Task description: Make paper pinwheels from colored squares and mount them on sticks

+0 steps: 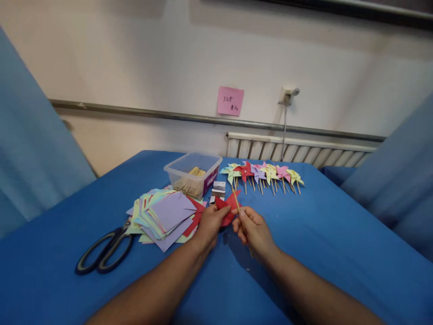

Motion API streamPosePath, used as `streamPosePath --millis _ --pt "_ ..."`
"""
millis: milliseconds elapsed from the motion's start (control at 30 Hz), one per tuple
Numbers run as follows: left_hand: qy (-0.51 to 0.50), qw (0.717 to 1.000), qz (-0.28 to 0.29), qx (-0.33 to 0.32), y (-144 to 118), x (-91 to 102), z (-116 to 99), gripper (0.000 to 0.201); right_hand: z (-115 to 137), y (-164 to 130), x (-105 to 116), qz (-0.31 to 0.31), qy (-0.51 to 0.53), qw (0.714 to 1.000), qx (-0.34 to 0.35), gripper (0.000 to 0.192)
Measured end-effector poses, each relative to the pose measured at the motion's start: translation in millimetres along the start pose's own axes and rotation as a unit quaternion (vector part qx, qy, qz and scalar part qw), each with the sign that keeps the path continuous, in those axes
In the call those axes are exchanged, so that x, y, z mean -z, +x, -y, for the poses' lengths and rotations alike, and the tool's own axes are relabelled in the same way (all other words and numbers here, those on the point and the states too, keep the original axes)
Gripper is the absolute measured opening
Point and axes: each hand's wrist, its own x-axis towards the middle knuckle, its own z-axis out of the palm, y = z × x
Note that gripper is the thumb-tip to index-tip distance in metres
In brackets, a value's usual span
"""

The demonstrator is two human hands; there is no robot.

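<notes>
My left hand (213, 221) is closed on a red paper pinwheel (232, 204), its folded blades standing out past the thumb. In my right hand (252, 228) a thin wooden stick (236, 198) is pinched between thumb and fingers. The stick slants across the red paper, its upper end overlapping it; whether the two are joined I cannot tell. Just left of my left hand lies a stack of cut paper squares (172, 210) in purple, yellow, blue and red. A small open box (218, 188) sits right behind the pinwheel.
A clear plastic tub (182, 178) of wooden sticks stands behind the paper stack. Finished pinwheels (270, 173) in several colours lie in a row at the back right. Large scissors (108, 250) rest at the left on the blue table cover (321, 253). A wall and radiator (264, 146) border the back.
</notes>
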Motion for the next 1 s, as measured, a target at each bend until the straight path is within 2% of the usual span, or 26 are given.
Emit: streamPosePath --millis 33,233,433,533,1000 --pt "0.012 1.0 -0.017 -0.001 0.8 0.8 0.5 0.022 -1.7 0.4 2.7 -0.003 -0.003 1.0 -0.012 0.037" --pt "0.025 0.999 -0.025 -0.013 5.1 5.6 1.9 0.026 -3.7 4.3 3.2 0.012 0.022 0.997 -0.073 0.04" --pt "0.043 0.994 -0.097 -0.032 10.8 7.1 0.7 0.026 -8.7 -1.1 -0.2 0.04 0.043 0.991 -0.124 0.033" --pt "0.04 0.992 -0.113 -0.037 11.5 6.8 -0.3 0.025 -10.2 -2.1 -0.2 0.052 0.029 0.99 -0.13 0.032" --pt "0.035 0.995 -0.091 -0.031 10.7 6.2 -1.8 0.028 -14.7 2.1 4.0 0.056 -0.015 0.99 -0.129 0.028"
